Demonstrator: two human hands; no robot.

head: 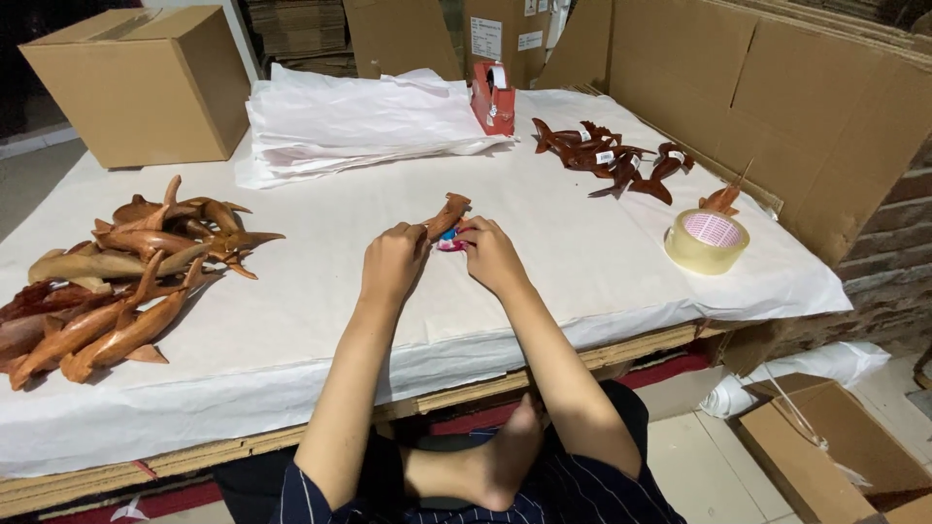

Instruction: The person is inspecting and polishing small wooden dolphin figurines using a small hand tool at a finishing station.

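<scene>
Left hand [391, 260]: fingers pinching a small wooden dolphin [447, 215].
Right hand [490, 254]: fingers pinching a pink-and-blue item [450, 241], at the dolphin's 6 o'clock.
Tip: brace both wrists on the counter [320, 209].

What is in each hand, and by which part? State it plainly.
The left hand grips a small brown carved wooden fish figure by its lower end; its upper end sticks out. The right hand pinches a small pink and blue object, too hidden to identify.

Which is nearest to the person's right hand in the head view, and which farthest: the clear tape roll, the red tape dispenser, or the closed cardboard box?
From the right hand:
1. Clear tape roll, to its right near the table's right edge.
2. Red tape dispenser, straight behind it, beside the white paper stack.
3. Closed cardboard box, at the far left corner.
</scene>
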